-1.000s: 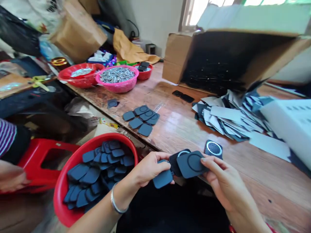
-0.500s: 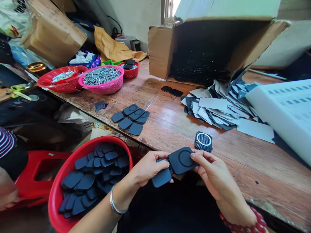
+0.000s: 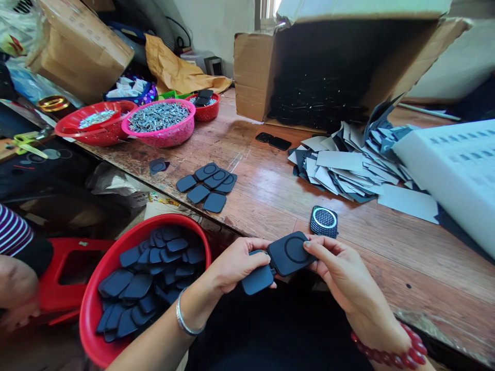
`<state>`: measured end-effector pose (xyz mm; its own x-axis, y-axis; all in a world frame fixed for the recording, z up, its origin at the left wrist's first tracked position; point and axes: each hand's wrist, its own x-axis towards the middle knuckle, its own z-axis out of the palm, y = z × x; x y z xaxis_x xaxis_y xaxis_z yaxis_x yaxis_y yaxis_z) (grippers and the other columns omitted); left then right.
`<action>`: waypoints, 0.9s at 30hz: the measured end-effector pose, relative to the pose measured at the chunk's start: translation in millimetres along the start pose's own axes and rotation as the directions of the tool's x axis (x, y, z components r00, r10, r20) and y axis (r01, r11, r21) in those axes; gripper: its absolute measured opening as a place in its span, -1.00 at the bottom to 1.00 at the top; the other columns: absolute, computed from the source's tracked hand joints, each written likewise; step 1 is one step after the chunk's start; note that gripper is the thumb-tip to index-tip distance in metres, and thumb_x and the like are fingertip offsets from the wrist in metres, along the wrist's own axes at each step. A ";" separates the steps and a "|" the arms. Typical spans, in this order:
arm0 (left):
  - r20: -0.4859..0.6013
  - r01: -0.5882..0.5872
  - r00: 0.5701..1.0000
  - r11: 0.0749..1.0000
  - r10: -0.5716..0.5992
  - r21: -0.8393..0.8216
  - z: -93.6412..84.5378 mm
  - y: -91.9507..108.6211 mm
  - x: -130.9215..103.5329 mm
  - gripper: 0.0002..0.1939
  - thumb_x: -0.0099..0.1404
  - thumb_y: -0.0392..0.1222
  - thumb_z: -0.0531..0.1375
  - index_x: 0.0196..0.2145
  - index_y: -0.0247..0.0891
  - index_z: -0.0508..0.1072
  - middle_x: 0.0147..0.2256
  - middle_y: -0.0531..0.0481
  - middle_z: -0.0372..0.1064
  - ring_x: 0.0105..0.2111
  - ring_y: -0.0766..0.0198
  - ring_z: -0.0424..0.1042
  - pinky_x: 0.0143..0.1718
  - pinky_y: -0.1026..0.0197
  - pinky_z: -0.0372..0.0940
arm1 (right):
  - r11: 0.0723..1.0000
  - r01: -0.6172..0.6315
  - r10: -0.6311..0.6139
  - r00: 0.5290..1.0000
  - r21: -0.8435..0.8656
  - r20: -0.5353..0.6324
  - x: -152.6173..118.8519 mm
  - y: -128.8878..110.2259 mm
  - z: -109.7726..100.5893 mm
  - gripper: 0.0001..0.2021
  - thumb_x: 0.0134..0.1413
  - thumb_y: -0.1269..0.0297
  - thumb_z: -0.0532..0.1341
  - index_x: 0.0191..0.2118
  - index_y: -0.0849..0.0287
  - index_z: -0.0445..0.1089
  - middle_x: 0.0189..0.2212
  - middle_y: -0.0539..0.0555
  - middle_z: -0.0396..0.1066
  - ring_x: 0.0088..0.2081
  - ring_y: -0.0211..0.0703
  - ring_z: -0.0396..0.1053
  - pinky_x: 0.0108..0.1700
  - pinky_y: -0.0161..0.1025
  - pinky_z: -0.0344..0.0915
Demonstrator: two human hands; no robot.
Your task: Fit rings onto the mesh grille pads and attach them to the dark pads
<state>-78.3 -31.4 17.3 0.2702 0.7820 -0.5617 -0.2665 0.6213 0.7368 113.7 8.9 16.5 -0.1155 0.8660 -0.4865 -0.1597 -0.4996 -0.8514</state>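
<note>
Both hands hold one dark two-panel folding charging pad (image 3: 291, 253), opened out, just off the table's front edge. My left hand (image 3: 242, 265) grips its smaller plain panel, thumb on top. At the other end, my right hand (image 3: 336, 263) pinches the bigger panel, which carries a ring mark, by its right edge. Beyond my fingers lies a square charger part (image 3: 324, 221) with a white ring and a grid face. Several similar pads (image 3: 212, 185) lie grouped on the table to the left. A red tub (image 3: 87, 304) full of dark pads stands at lower left.
A pink basket (image 3: 158, 129) of small metal parts and red baskets (image 3: 91, 134) sit at the back left. Behind is a large open carton (image 3: 253, 77). Grey and white sheets (image 3: 340, 165) and white foam (image 3: 456, 154) occupy the right. Another person's hand (image 3: 19, 309) shows at far left.
The view has shifted slightly. Both hands keep the same hold on the folding charging pad, almost unmoved. At far left, the other person's arm has come further into view.
</note>
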 end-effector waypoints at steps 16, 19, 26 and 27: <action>0.005 0.023 1.000 1.000 -0.022 -0.007 1.0 3.3 0.6 -0.62 0.04 -0.28 0.25 -0.13 -0.36 0.55 -0.44 -0.07 0.56 -0.47 0.23 0.53 -0.43 0.23 0.48 | 1.000 0.020 -0.020 1.000 -0.005 0.011 4.7 1.4 -1.9 -0.62 -0.41 0.09 0.55 -0.59 0.22 0.43 -0.27 0.14 0.48 -0.33 -0.16 0.35 -0.39 -0.25 0.32; -0.001 0.030 1.000 1.000 -0.030 -0.004 -0.4 2.9 1.8 -0.62 0.03 -0.28 0.25 -0.14 -0.37 0.55 -0.44 -0.08 0.56 -0.45 0.22 0.53 -0.42 0.22 0.48 | 1.000 0.030 -0.030 1.000 -0.001 0.007 4.9 0.9 -1.1 -0.63 -0.41 0.09 0.55 -0.58 0.22 0.44 -0.29 0.13 0.49 -0.36 -0.17 0.34 -0.40 -0.25 0.31; -0.001 0.033 0.999 0.999 -0.033 -0.020 -1.5 2.8 2.1 -0.59 0.05 -0.30 0.25 -0.09 -0.39 0.53 -0.44 -0.09 0.56 -0.47 0.22 0.53 -0.43 0.21 0.48 | 1.000 0.009 -0.009 1.000 -0.020 -0.018 4.5 -1.6 1.6 -0.60 -0.46 0.08 0.55 -0.59 0.23 0.43 -0.25 0.15 0.49 -0.35 -0.17 0.34 -0.40 -0.25 0.30; 0.001 0.032 0.999 0.999 -0.032 -0.022 -1.4 3.1 2.1 -0.59 0.06 -0.30 0.25 -0.08 -0.39 0.53 -0.45 -0.09 0.56 -0.47 0.22 0.54 -0.43 0.22 0.48 | 1.000 0.005 -0.005 1.000 -0.026 -0.023 4.3 -2.3 2.1 -0.59 -0.47 0.07 0.55 -0.60 0.23 0.42 -0.25 0.14 0.49 -0.35 -0.17 0.34 -0.40 -0.25 0.30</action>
<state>-79.8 -27.8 17.9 0.2790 0.7618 -0.5847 -0.2781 0.6469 0.7101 111.5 13.8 16.7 -0.0916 0.8689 -0.4864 -0.1346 -0.4948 -0.8585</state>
